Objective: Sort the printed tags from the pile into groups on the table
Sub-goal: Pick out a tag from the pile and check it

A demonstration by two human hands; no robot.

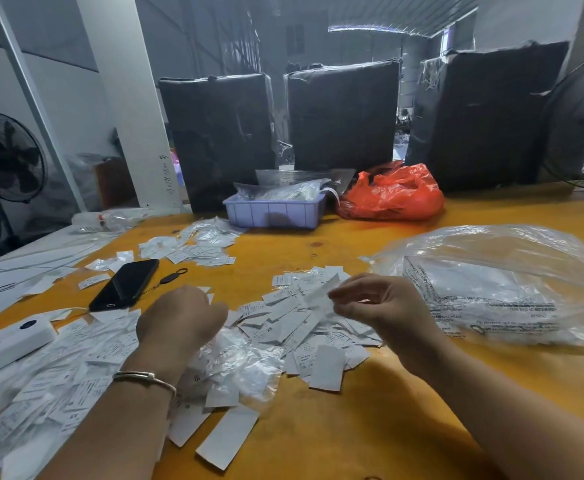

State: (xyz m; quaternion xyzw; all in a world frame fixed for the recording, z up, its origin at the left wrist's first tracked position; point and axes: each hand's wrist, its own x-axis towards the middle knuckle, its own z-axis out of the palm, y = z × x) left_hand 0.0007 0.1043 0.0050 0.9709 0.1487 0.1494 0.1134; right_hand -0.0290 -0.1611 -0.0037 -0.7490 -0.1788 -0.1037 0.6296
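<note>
At the bottom of the frame two bare forearms reach in over the orange bench [370,427]. The left hand [179,318], with a thin bangle [145,378] on its wrist, is seen from the back just left of centre with its fingers curled under; whether they hold anything I cannot tell. It hovers over a crumpled clear plastic bag [245,368] that lies among loose white tags. The right hand [382,306], right of centre, pinches one white printed tag [323,289] between thumb and fingertips, lifted just above the pile of tags [297,323] spread across the middle of the frame. More tags lie scattered thickly over the lower left [76,368], partly under the left forearm.

At the left edge sits a white box-shaped device [10,342]. Just above it lies a black phone [126,285], face up, with a small ring strap [171,277] beside it. At the right a large clear plastic bag [498,289] with printed text rests on the bench.

Farther up, a second loose group of tags [193,245] lies left of centre. Beyond it stands a lilac plastic tray [273,213] filled with clear bags, and a red plastic bag [392,192] just to its right. Three black wrapped bundles [342,112] stand behind, with fans at the left [6,157] and right edges.
</note>
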